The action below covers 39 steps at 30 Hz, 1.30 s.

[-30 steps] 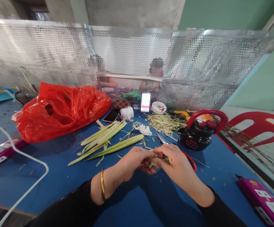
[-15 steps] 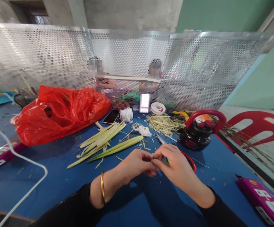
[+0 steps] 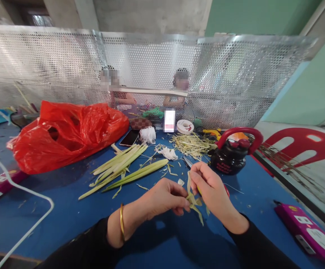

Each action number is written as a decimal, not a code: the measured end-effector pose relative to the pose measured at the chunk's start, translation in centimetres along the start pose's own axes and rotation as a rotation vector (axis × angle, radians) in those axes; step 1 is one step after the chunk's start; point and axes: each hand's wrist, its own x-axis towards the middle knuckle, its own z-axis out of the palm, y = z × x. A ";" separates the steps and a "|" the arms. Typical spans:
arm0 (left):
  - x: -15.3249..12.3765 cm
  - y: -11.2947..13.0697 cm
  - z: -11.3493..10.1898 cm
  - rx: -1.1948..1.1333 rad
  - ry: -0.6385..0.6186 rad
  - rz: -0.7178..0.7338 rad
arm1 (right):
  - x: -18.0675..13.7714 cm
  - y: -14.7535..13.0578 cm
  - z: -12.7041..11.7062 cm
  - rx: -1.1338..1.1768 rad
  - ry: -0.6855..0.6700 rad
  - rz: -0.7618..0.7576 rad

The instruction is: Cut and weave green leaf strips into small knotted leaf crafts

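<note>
My left hand pinches a small folded piece of pale green leaf strips, whose loose ends stick out past the fingertips. One strip rises from it to the thumb and fingers of my right hand, which are closed on its upper end. Behind the right hand lies a pair of scissors; the hand covers most of it, with blades and a bit of red handle showing. To the left, long green leaf blades and a pile of paler ones rest on the blue table.
A red plastic bag fills the back left. Beyond the hands are white yarn, a phone, a ribbon spool and shredded strips. A black jug stands right; power strips flank the table. Two people sit behind the perforated screen.
My hands have moved apart from fingertips touching, and the folded leaf piece now shows between them. The right hand has risen slightly with a strip end. The whole view has shifted a little.
</note>
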 end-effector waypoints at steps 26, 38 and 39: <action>0.0 -0.2 -0.8 -0.114 -0.115 0.007 | 0.8 0.5 -1.3 0.007 -0.180 0.105; 0.1 -0.2 -1.2 -0.290 -0.069 0.032 | 1.6 1.0 -2.3 -0.318 -0.094 0.026; 0.2 -0.2 -1.2 -0.300 -0.059 0.042 | 1.5 1.1 -2.2 -0.354 -0.046 0.010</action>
